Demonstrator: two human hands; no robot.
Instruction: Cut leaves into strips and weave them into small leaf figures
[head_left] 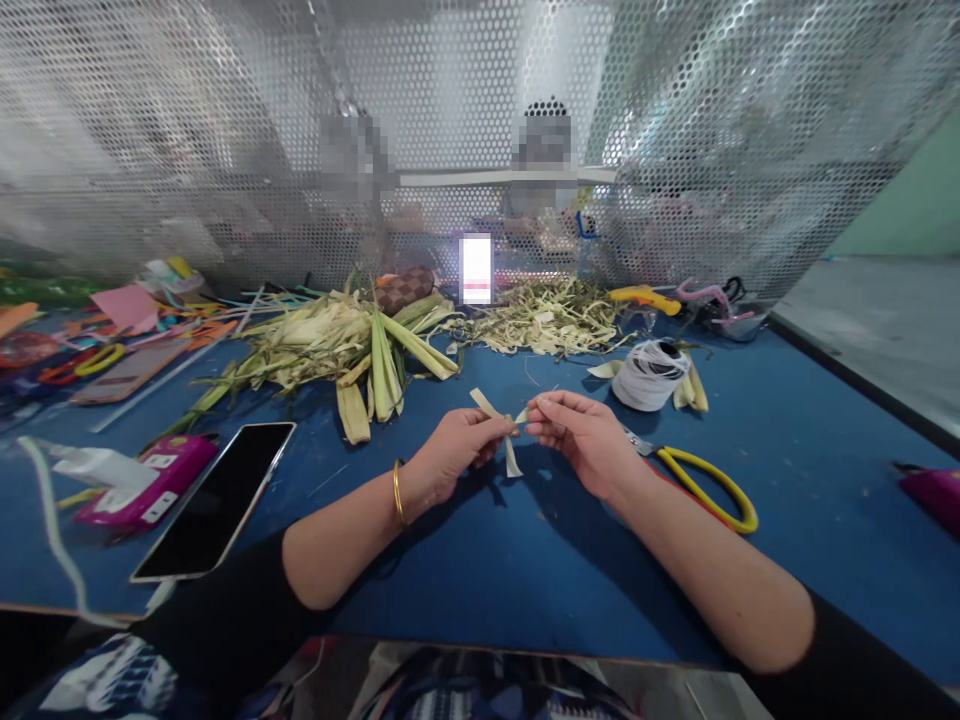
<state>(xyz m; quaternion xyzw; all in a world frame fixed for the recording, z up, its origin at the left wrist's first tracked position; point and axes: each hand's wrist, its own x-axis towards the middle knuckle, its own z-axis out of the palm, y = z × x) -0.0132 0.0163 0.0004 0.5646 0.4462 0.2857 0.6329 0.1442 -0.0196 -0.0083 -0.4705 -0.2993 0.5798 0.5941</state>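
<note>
I had both hands up over the blue surface (465, 580), near its middle, fingertips close together but not touching. The thumb and fingers of my left hand (455, 452) were closed on a narrow, pale, flat strip of dried leaf (512, 460), one end sticking up to the far left and the other hanging towards me. My right hand (583, 438) pinched a small pale tip at the strip's right side. My fingers hid the middle, so I could not tell whether it was folded, crossed or knotted there.

By my judgement this one piece was partly worked: it had some form, but its ends were loose and both hands were on it. I could make out no finished piece with certainty.

Plenty of material was left. A heap of greenish-yellow leaves (315, 340) lay far left, with broad pale pieces (384, 375) at its near edge, and a tangle of thin shreds (555, 320) lay beyond my hands. The spool of white cord (646, 378) stood to the right, and the yellow-handled scissors (748, 513) lay by my right forearm, out of my grip.
</note>
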